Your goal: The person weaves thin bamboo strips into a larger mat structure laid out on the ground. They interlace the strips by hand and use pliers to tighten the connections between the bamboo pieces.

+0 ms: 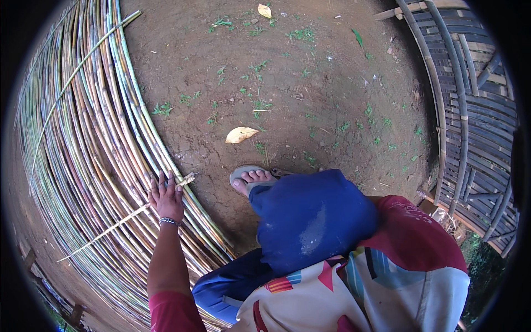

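At the left of the frame, your long canes (pixel 102 116) show lengthwise stripes of green, tan, cream and purplish brown. The crosswise stick (pixel 123 221) at lower left is pale straw. Your bracelet (pixel 170 221) is silver-grey and dark; your sleeve (pixel 174 312) is maroon. At lower centre, your trousers (pixel 315 216) are blue with a pale smear, and your cream shirt front (pixel 304 296) bears red, orange and teal geometric shapes. Upper centre: brown soil (pixel 182 83), green-flecked, and a yellowish leaf (pixel 241 135). Right: grey-brown striped slats (pixel 487 133).

Brown earth (pixel 343 83) carries two yellowish leaves (pixel 241 134) and, seemingly directly, many long canes (pixel 83 138).
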A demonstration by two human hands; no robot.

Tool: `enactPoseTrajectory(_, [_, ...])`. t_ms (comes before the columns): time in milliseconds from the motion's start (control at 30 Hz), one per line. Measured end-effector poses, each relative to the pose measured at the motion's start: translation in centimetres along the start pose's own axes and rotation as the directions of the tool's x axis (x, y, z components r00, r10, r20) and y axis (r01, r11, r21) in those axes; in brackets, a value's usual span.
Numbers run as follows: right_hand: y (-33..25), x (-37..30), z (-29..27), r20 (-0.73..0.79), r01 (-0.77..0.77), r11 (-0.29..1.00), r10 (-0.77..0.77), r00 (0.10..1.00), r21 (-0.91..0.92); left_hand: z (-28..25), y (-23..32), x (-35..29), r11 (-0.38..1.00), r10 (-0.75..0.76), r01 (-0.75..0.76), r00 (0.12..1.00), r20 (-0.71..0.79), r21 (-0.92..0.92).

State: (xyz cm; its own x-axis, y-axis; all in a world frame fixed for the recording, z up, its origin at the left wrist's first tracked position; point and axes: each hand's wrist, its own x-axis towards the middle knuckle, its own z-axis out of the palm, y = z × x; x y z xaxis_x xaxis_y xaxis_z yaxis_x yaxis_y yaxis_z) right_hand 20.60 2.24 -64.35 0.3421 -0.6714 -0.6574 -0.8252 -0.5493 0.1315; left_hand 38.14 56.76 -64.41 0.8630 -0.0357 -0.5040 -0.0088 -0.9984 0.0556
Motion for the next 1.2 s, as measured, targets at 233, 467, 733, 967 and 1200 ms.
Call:
enactPoseTrajectory(233, [-5.2,-0.6,1.6,0.124,0.145,0.985,-0.133,0.983,-0.092,0.1,-0.2,0.2,1.0,0.023,-0.023,0.999,-0.026,-0.013])
enactPoseTrajectory(467, [-19.8,-6.9,10.2,0.264,0.427,0.89,-0.378,0.888,-0.163,-0.3,-0.2,0.1,1.0,-0.02,0.02,1.0,-0.002,-0.007])
enactPoseTrajectory(733, [-23.5,-8.5,12.1,0.329,0.506,0.828,-0.421,0.845,-0.241,-0.4,-0.1,-0.2,0.998,-0.003,0.001,0.999,-0.04,-0.055])
enactPoseTrajectory(967, [-24.2,-9.4,12.3,0.353,0.534,0.779,-0.423,0.834,-0.328,-1.0,-0.1,-0.4,0.995,-0.023,0.023,1.0,0.002,-0.095])
enactPoseTrajectory(1200, [-22.8,-9.1,14.0,0.181,0.538,0.737,-0.512,0.84,-0.41,-0.3,-0.5,-0.6,0.991,-0.005,-0.008,0.995,-0.097,-0.13])
